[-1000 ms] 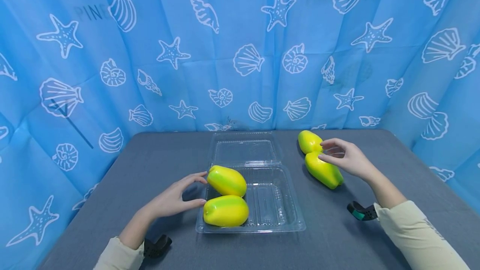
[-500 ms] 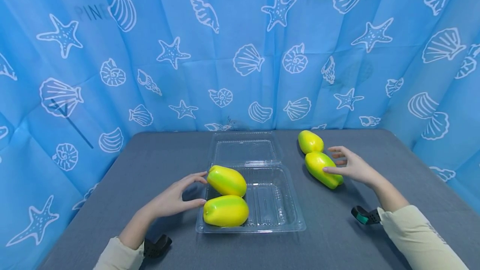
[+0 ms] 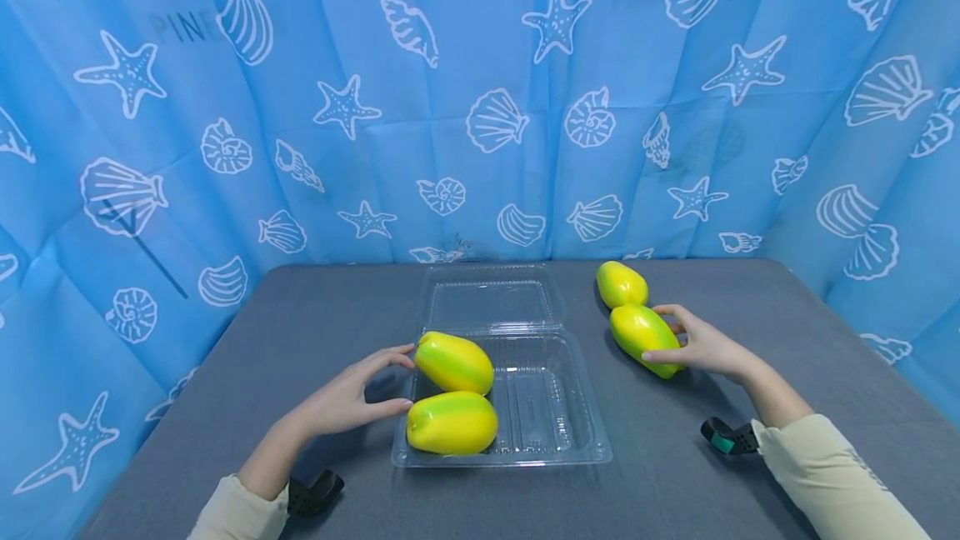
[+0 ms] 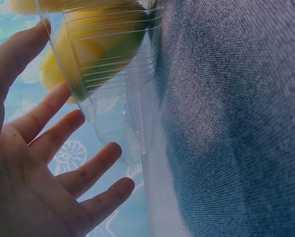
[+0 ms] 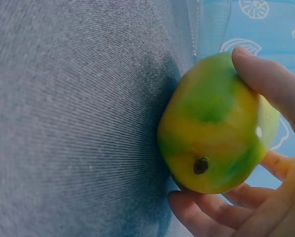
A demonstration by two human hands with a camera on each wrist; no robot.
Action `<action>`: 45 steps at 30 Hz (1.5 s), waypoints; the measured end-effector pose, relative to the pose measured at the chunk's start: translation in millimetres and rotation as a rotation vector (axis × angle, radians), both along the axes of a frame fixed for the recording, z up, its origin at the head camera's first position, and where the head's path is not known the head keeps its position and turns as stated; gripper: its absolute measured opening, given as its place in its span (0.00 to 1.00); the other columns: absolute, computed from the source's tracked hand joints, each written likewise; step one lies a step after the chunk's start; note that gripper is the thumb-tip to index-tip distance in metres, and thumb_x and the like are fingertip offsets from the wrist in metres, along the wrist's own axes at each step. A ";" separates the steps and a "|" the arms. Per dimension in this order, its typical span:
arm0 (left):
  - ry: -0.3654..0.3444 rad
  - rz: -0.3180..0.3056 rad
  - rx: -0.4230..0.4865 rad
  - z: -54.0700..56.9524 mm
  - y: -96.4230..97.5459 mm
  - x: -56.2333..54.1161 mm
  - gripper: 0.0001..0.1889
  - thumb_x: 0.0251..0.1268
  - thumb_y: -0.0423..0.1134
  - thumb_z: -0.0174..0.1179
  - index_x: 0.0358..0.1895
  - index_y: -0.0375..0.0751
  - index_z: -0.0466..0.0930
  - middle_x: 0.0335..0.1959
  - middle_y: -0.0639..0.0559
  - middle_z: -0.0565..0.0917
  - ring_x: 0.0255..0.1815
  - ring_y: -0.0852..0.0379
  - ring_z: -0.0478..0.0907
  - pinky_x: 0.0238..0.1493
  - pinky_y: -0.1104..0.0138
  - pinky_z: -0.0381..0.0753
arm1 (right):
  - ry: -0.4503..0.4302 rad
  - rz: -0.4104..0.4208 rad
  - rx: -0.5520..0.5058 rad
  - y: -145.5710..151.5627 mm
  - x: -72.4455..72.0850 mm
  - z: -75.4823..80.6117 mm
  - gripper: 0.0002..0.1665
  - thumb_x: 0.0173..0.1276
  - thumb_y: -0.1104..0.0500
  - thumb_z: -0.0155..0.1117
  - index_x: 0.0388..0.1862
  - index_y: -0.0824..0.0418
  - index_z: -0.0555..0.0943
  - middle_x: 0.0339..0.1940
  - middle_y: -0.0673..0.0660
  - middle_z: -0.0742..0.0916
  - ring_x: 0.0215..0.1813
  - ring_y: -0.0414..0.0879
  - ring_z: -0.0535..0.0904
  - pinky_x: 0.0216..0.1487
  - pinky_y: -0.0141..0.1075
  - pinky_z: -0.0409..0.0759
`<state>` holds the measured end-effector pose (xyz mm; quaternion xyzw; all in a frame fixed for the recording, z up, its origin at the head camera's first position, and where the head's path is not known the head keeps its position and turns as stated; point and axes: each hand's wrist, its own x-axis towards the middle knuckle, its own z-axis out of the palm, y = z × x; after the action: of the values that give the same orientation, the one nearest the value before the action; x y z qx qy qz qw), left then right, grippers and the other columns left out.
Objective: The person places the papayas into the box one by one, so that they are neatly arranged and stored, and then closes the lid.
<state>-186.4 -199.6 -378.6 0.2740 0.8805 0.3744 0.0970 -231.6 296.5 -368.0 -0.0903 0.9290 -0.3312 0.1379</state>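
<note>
My right hand (image 3: pixel 705 344) has its thumb and fingers around the nearer papaya (image 3: pixel 637 332), a yellow-green fruit lying on the table to the right. In the right wrist view the thumb crosses one side of this papaya (image 5: pixel 211 128) and the fingers curl at its other side. Just beyond it lies another papaya (image 3: pixel 621 283). Two more papayas (image 3: pixel 453 423) lie side by side in the left half of a clear plastic clamshell box (image 3: pixel 551 407). My left hand (image 3: pixel 348 394) stays by the box's left rim, fingers spread and fingertips at the edge (image 4: pixel 48 148).
The box's clear lid (image 3: pixel 491 298) lies folded back behind its base. A grey cloth covers the table (image 3: pixel 330 307). Behind it hangs a blue curtain (image 3: pixel 465 48) with white shells and starfish. A black strap (image 3: pixel 315 492) sits at each wrist.
My right hand has drawn back from above the two right papayas, then come down around the nearer one. The left hand and the boxed papayas have stayed put.
</note>
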 end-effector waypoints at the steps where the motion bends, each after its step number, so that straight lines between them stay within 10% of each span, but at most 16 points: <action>1: -0.001 0.000 0.000 0.0 -0.1 0.0 0.21 0.62 0.50 0.59 0.57 0.52 0.70 0.72 0.44 0.61 0.72 0.37 0.56 0.63 0.35 0.60 | 0.002 0.002 -0.004 -0.2 0.4 0.2 0.50 0.61 0.44 0.63 0.70 0.67 0.50 0.60 0.78 0.68 0.52 0.60 0.74 0.41 0.43 0.79; 45: 0.002 0.007 -0.008 0.0 0.5 -0.5 0.22 0.62 0.50 0.59 0.57 0.50 0.70 0.72 0.44 0.61 0.72 0.37 0.56 0.63 0.35 0.60 | 0.265 -0.025 -0.054 -14.2 11.1 31.0 0.40 0.64 0.47 0.62 0.68 0.64 0.62 0.57 0.65 0.75 0.46 0.52 0.70 0.39 0.36 0.70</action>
<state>-186.9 -199.1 -378.5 0.2710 0.8830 0.3710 0.0962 -220.4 282.3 -337.0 -0.1255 0.9309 -0.3430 0.0076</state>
